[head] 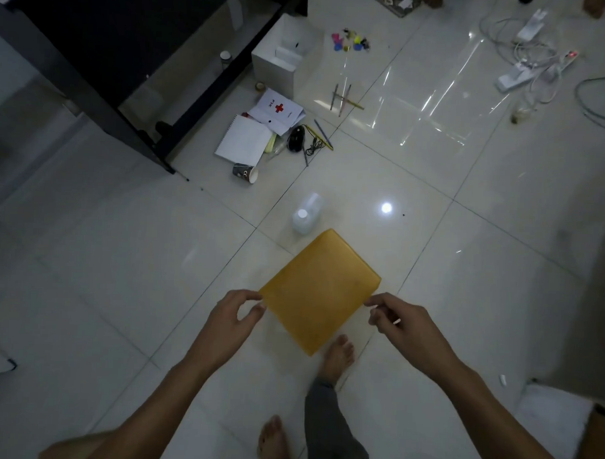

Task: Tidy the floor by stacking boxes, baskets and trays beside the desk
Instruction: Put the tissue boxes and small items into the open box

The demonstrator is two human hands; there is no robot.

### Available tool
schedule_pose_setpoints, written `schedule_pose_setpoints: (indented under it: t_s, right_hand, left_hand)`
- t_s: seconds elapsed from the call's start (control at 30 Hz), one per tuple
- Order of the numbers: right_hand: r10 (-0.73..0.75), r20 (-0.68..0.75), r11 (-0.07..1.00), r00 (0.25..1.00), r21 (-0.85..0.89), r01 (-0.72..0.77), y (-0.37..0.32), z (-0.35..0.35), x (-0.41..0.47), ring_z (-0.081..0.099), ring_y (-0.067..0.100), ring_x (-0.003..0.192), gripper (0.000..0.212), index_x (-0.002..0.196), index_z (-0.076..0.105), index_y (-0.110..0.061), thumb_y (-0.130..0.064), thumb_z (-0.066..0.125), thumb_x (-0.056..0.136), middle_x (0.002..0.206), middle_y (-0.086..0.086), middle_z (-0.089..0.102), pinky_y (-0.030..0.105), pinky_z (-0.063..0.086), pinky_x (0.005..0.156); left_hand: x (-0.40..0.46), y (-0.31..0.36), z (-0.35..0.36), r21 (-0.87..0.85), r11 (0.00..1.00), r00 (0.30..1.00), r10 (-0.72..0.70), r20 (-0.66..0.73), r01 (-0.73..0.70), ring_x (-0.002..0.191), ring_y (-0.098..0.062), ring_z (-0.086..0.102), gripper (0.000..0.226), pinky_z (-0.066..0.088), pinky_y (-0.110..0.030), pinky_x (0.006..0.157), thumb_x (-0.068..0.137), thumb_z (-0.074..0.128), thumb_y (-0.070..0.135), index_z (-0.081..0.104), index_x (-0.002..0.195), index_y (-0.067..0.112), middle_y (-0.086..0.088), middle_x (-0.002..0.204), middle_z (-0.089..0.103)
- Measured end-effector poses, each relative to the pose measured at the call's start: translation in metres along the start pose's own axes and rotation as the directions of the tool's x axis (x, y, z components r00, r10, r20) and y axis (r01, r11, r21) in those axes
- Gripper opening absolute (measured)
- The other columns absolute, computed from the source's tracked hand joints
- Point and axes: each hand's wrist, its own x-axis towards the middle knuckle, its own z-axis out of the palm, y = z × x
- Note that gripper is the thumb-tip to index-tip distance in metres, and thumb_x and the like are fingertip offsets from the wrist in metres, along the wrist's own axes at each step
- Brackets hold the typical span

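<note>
A flat yellow-orange tray (321,290) hangs above the tiled floor in front of me, turned like a diamond. My left hand (238,314) pinches its left corner. My right hand (395,318) pinches its right corner. The black desk (105,50) stands at the upper left. Beside its leg sits an open white box (277,65).
Floor clutter near the desk: a notepad (244,139), a red-cross booklet (278,110), a black mouse (296,138), pens, a tipped paper cup (245,172). A clear plastic bottle (306,214) lies just beyond the tray. Cables and power strips (526,62) at upper right. My bare feet are below the tray.
</note>
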Motion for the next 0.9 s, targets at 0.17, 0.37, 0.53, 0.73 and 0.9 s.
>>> schedule_pose_setpoints:
  t_s: [0.17,0.37,0.53,0.73,0.9]
  right_hand:
    - [0.024,0.01,0.994,1.0,0.103,-0.024,-0.004,-0.027,0.085,0.063,0.001,0.075,0.019,0.095,0.062,-0.039,-0.022,0.053,0.096,0.08,-0.01,0.069,0.014,0.048,0.068]
    - [0.041,0.095,0.999,0.995,0.019,-0.043,0.01,-0.027,0.194,0.063,0.0,0.078,0.014,0.105,0.062,-0.029,-0.025,0.052,0.097,0.087,-0.009,0.069,0.019,0.051,0.072]
    - [0.018,0.131,0.994,0.991,-0.112,-0.003,0.027,0.003,0.28,0.064,0.011,0.082,0.02,0.114,0.063,-0.024,-0.028,0.053,0.097,0.089,-0.007,0.068,0.034,0.056,0.076]
    - [-0.058,0.048,0.965,0.997,-0.252,0.069,0.054,0.051,0.383,0.063,0.016,0.091,0.022,0.113,0.065,-0.016,-0.022,0.056,0.094,0.101,0.0,0.069,0.031,0.051,0.08]
    - [-0.117,0.043,0.902,0.992,-0.413,0.124,0.086,0.098,0.457,0.058,0.022,0.11,0.033,0.126,0.058,-0.016,-0.026,0.055,0.095,0.126,0.004,0.061,0.034,0.046,0.088]
  left_hand:
    - [0.067,0.027,-0.001,-0.127,0.986,0.993,-0.112,-0.021,0.108,0.116,-0.004,0.052,0.019,0.04,-0.025,0.094,0.096,0.051,0.039,0.062,0.109,0.032,0.014,0.119,0.06]
    - [0.148,0.02,0.018,-0.065,0.989,0.99,-0.139,-0.031,0.136,0.118,-0.012,0.051,0.02,0.04,-0.028,0.096,0.096,0.05,0.037,0.06,0.111,0.027,0.005,0.122,0.058]
    - [0.219,-0.02,0.041,0.115,0.981,0.985,-0.143,-0.092,0.153,0.123,-0.017,0.046,0.031,0.041,-0.03,0.096,0.096,0.051,0.034,0.058,0.121,0.018,-0.001,0.13,0.055]
    - [0.31,-0.074,0.074,0.201,0.975,0.995,-0.082,-0.06,0.093,0.13,-0.02,0.039,0.043,0.036,-0.029,0.097,0.094,0.053,0.037,0.05,0.132,0.017,-0.004,0.138,0.048]
    - [0.374,-0.115,0.102,0.215,0.976,0.999,-0.036,-0.011,0.037,0.134,-0.021,0.032,0.051,0.035,-0.034,0.104,0.095,0.052,0.039,0.042,0.14,0.018,-0.004,0.143,0.042]
